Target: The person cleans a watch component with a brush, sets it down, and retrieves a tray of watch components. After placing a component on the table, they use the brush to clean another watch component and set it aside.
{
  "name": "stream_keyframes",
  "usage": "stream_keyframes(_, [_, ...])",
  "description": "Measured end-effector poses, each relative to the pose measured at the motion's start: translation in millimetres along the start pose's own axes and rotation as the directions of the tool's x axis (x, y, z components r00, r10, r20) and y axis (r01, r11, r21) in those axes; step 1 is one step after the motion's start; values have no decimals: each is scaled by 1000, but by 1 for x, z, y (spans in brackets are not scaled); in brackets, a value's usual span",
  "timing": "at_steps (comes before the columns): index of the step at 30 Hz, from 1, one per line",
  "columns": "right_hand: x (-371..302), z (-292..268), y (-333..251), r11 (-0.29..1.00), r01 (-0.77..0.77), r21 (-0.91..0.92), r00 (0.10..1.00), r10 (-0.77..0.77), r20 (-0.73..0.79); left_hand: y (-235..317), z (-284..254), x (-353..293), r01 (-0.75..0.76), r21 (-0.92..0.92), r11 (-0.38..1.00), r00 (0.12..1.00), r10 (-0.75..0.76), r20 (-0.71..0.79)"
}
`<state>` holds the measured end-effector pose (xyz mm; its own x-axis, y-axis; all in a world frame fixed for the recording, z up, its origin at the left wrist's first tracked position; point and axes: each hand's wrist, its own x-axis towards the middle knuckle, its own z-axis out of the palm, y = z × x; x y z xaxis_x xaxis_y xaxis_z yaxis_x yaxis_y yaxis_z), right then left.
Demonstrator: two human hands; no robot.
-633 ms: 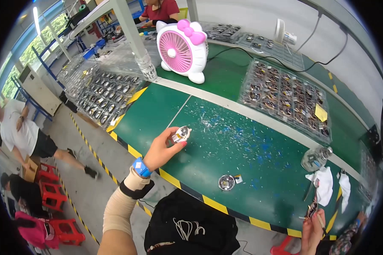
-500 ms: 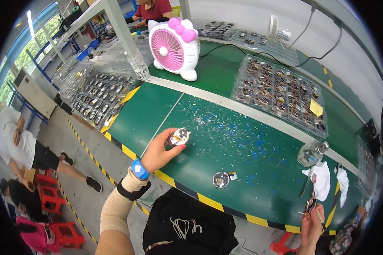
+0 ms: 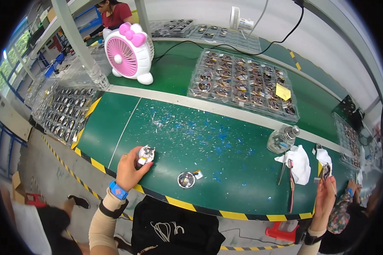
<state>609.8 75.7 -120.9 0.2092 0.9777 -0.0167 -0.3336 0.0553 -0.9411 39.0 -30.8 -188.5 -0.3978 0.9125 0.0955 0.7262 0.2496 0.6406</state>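
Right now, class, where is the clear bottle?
In the head view, the clear bottle stands right of centre on the green bench, just behind the white wipe.

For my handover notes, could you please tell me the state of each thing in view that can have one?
Green worktable: littered with blue and white scraps
Left hand: holding a round component
Right hand: holding a dark component
Loose round component: lying on the worktable
Glass bottle: upright, metal-coloured top on
Pink-and-white fan: upright; running or not, cannot tell
Clear compartment tray: loaded
White wipe near the bottle: crumpled
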Motion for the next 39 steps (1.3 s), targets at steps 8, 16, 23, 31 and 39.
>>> stream_keyframes(8, [142, -85, -44, 974, 226, -4, 931, -218, -295, 10, 73, 35, -285, 73, 956, 947, 293, -133])
stream_keyframes(16, [306, -146, -70, 950, 279, -138, 817, -310, -486, 1, 93, 43, -161, 11, 987, 974, 161, -162])
stream_keyframes(23, [386, -213, -94, 920, 299, -253, 658, -390, -644, 102, 88, 59, 18, 272, 962, 1000, -20, 5])
stream_keyframes(31, [452, -260, -43, 946, 226, -232, 503, -317, -804, 104, 105, 77, -31, 287, 958, 997, 50, -61])
stream_keyframes(39, [476, -269, -37, 951, 43, -307, 462, -291, -838, 108, 98, 83, 1, 312, 950, 1000, 8, -30])
